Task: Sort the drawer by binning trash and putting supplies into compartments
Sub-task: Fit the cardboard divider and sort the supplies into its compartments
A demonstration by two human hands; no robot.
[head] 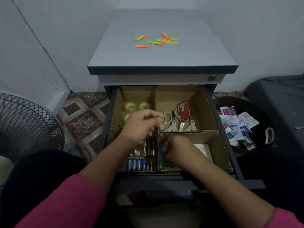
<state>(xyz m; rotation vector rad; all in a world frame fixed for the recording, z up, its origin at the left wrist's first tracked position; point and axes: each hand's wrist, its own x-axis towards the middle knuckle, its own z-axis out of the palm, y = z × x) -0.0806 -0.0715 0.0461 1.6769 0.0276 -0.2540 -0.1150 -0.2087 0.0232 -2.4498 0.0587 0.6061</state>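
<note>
The drawer is pulled open, fitted with a cardboard divider making four compartments. In the far-right one, scissors are laid with their long axes running front to back, handles away from the person. Tape rolls sit in the far-left compartment; batteries are lined up in the near-left one, long axes front to back. The left hand is held above the divider, its fingers curled, thumb pressed to forefinger; what is pinched cannot be told. The right hand is lowered into the near-right compartment, fingers curled around a green item against the divider wall. Open room remains behind the scissors. Wrappers fill a bin to the right.
</note>
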